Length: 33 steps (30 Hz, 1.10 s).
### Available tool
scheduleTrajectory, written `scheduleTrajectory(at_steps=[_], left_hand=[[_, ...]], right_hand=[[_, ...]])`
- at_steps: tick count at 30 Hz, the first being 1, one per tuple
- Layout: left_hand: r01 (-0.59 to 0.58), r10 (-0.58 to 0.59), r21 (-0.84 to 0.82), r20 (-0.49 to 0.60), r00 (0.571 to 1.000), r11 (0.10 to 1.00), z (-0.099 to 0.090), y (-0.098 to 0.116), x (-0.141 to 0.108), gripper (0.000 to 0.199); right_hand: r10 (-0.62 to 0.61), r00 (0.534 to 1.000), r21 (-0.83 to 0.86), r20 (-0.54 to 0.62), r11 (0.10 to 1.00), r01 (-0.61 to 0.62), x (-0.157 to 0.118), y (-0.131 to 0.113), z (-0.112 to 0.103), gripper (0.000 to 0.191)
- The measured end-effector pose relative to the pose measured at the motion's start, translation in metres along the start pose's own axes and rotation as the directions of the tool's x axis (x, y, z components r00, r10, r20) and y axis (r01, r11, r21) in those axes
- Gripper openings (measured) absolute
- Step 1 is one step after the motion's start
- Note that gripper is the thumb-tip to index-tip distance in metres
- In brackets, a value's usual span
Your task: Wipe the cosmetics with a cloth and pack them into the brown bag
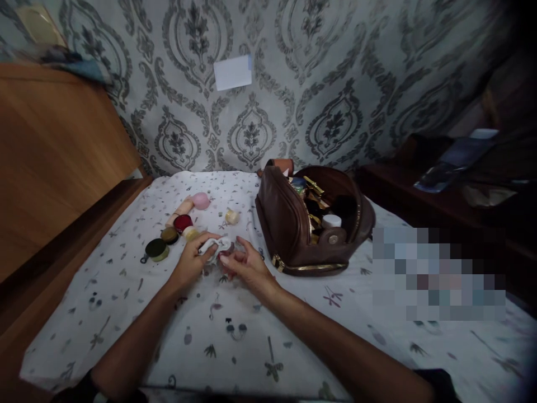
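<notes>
My left hand is closed on a crumpled white wipe or cloth. The fingers of my right hand are curled around a small, clear-looking container with a reddish part, against which the wipe lies. Both hands meet just above the patterned white sheet. Left of them lie a pale yellow jar, a dark red round container, a brownish-gold jar and a dark green tin. What the held container is exactly, I cannot make out.
An unzipped brown leather bag with cosmetics and a white-lidded jar stands right of my hands. Behind them are a small yellowish jar, a pink sponge and a beige tube. A wooden panel borders the left.
</notes>
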<state>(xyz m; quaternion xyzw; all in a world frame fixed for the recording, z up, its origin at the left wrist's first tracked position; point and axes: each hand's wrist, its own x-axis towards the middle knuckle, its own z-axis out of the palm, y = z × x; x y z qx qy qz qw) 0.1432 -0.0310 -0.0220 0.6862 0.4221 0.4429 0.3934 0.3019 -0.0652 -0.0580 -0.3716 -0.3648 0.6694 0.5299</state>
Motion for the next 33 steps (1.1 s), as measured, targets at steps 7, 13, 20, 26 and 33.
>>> scheduleTrajectory(at_steps=[7, 13, 20, 26, 33], left_hand=[[0.266, -0.286, -0.453, 0.025, 0.958, 0.851, 0.002, 0.008, -0.005, 0.034], [0.13, -0.313, -0.547, -0.256, 0.915, 0.827, 0.003, 0.005, 0.0, 0.036], [-0.023, 0.021, -0.004, -0.266, 0.964, 1.0, 0.001, 0.0, -0.002, 0.023], [-0.146, 0.164, 0.139, -0.131, 0.978, 0.979, 0.0, 0.005, -0.003, 0.02], [-0.207, 0.207, 0.137, 0.014, 0.978, 0.969, 0.001, 0.008, -0.002, 0.02]], right_hand=[[0.055, 0.986, 0.025, 0.157, 0.998, -0.06, 0.002, -0.007, -0.006, 0.049], [0.096, 0.978, 0.03, 0.185, 0.994, -0.103, 0.0, -0.009, -0.008, 0.05], [0.074, 0.961, -0.053, 0.268, 0.997, -0.062, -0.001, -0.004, -0.01, 0.082], [0.039, 0.956, -0.002, 0.292, 0.999, -0.04, -0.001, -0.006, -0.01, 0.056], [0.011, 0.969, 0.166, 0.246, 0.985, -0.053, -0.003, -0.011, -0.009, 0.055]])
